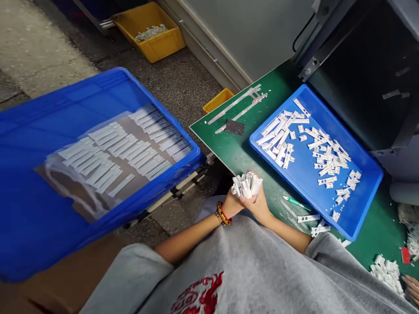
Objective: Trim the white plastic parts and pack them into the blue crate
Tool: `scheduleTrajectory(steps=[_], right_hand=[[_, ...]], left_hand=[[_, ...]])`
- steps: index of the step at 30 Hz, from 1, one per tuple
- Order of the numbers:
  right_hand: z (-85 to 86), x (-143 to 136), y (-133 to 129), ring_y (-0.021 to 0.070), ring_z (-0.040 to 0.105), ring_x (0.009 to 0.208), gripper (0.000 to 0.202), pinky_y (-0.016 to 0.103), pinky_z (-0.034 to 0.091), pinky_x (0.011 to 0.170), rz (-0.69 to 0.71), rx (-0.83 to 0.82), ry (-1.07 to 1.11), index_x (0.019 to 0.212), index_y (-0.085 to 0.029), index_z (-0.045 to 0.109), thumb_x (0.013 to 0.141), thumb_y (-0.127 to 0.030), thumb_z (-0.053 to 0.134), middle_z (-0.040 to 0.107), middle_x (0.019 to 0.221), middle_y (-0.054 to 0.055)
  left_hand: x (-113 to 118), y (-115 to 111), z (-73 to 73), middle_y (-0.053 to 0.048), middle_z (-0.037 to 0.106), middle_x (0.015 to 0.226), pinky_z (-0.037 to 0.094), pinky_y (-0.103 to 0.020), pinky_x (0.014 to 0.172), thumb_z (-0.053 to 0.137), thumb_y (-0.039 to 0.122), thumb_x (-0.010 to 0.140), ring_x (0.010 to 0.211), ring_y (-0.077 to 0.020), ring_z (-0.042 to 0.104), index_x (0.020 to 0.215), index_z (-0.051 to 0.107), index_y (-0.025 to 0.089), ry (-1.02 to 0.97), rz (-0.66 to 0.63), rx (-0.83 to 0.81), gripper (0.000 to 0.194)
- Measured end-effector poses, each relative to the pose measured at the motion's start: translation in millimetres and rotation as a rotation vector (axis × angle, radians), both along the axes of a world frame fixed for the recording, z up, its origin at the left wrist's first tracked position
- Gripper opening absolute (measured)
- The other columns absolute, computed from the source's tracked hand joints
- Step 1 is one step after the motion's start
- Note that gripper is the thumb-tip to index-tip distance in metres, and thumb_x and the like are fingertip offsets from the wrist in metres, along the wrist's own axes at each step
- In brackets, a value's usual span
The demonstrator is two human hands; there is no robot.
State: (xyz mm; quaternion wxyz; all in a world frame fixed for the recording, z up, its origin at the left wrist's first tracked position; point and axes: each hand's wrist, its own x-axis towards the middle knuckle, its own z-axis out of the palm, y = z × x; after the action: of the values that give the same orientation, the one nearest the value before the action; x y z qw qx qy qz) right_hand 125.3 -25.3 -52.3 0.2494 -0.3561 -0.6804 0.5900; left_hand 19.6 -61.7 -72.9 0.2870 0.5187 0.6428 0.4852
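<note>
Cupped together in front of my body, my left hand [231, 206] and my right hand [260, 208] hold a bundle of white plastic pieces [247, 185]. The fingers of both hands wrap round the bundle from below and the sides. To the right, a blue tray [294, 174] on the green table [225, 150] contains scattered white plastic strips and smaller pieces. On my left, a large blue bin [36, 131] has similar white strips [106, 157] laid in rows on a brown sheet with clear plastic film.
A green pen-like tool [297, 203] and loose white strips [309, 218] lie beside the tray. A dark flat block [235, 127] rests near the table's far edge. Yellow bins [163, 46] stand on the floor. Another person's hand [411, 288] is near a white pile [388, 272].
</note>
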Motion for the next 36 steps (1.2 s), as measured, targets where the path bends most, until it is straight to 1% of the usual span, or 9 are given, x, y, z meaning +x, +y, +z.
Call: scheduleTrajectory(steps=[7,11,15,18,22,27,31,34,36], right_hand=[[10.5,-22.0,-20.6,0.0298,0.036,0.147,0.097,0.05,0.03,0.123,0.274,0.051,-0.058,0.156,-0.02,0.02,0.082,-0.069,0.062,0.035,0.157,0.016],[24.2,-57.8,-26.9,0.0313,0.043,0.143,0.098,0.051,0.039,0.116,0.271,0.037,0.069,0.157,-0.025,0.014,0.084,-0.07,0.06,0.029,0.161,0.016],[31.6,-103.5,-44.4,0.0275,0.061,0.125,0.082,0.047,0.052,0.103,0.415,-0.212,0.146,0.151,-0.03,0.022,0.087,-0.065,0.059,0.046,0.149,0.014],[29.5,-128.1,-68.0,0.0245,0.063,0.121,0.062,0.045,0.053,0.1,0.465,-0.335,0.175,0.142,-0.031,0.029,0.092,-0.054,0.059,0.062,0.129,0.01],[21.6,-148.4,-94.8,0.0244,0.061,0.122,0.053,0.046,0.05,0.102,0.53,-0.299,0.197,0.133,-0.03,0.031,0.094,-0.055,0.056,0.063,0.123,0.009],[10.7,-161.9,-105.2,0.0259,0.053,0.13,0.05,0.05,0.043,0.11,0.671,-0.087,0.097,0.126,-0.029,0.032,0.093,-0.065,0.046,0.052,0.135,0.012],[7.9,-165.9,-98.0,0.0289,0.046,0.136,0.063,0.053,0.037,0.114,0.755,0.022,0.084,0.135,-0.028,0.029,0.091,-0.072,0.039,0.042,0.145,0.015],[14.8,-170.4,-82.7,0.0289,0.04,0.141,0.069,0.051,0.034,0.117,0.86,0.024,0.089,0.143,-0.026,0.025,0.091,-0.066,0.047,0.04,0.146,0.015],[21.9,-175.7,-69.5,0.0274,0.041,0.14,0.059,0.049,0.034,0.117,0.898,-0.015,0.095,0.14,-0.026,0.031,0.094,-0.058,0.05,0.042,0.145,0.014]], left_hand=[[-25.4,-46.3,9.8,-0.012,0.072,0.11,0.059,-0.048,0.09,0.056,0.056,0.088,0.109,-0.0281,0.067,0.129,0.06,0.019,-0.28,0.071,-0.077,0.055],[-52.1,-83.3,5.7,-0.012,0.074,0.102,0.061,-0.046,0.078,0.055,0.07,0.081,0.094,-0.0288,0.07,0.128,0.06,0.017,-0.561,0.027,-0.118,0.071],[-78.1,-128.7,7.5,-0.01,0.074,0.093,0.06,-0.046,0.076,0.065,0.069,0.072,0.078,-0.0273,0.07,0.124,0.061,0.016,-0.779,-0.034,-0.213,0.075],[-94.6,-157.4,13.0,-0.009,0.073,0.1,0.054,-0.049,0.092,0.072,0.065,0.068,0.095,-0.0303,0.068,0.122,0.061,0.018,-0.883,0.03,-0.271,0.073],[-113.2,-183.4,19.1,-0.009,0.071,0.11,0.049,-0.05,0.101,0.076,0.061,0.064,0.111,-0.033,0.061,0.122,0.06,0.02,-0.878,0.147,-0.278,0.073],[-124.6,-200.8,17.1,-0.008,0.072,0.103,0.05,-0.049,0.098,0.075,0.056,0.066,0.102,-0.0316,0.065,0.118,0.062,0.021,-0.823,0.199,-0.284,0.064],[-123.5,-198.1,12.5,-0.007,0.073,0.099,0.052,-0.048,0.096,0.074,0.053,0.068,0.098,-0.0297,0.067,0.112,0.065,0.021,-0.782,0.288,-0.202,0.055],[-123.4,-187.5,13.3,-0.006,0.074,0.093,0.054,-0.048,0.093,0.074,0.053,0.067,0.091,-0.0286,0.067,0.107,0.067,0.021,-0.753,0.352,-0.17,0.052],[-124.5,-178.8,16.3,-0.005,0.074,0.09,0.055,-0.046,0.088,0.076,0.054,0.065,0.085,-0.0272,0.067,0.105,0.068,0.02,-0.765,0.36,-0.165,0.052]])
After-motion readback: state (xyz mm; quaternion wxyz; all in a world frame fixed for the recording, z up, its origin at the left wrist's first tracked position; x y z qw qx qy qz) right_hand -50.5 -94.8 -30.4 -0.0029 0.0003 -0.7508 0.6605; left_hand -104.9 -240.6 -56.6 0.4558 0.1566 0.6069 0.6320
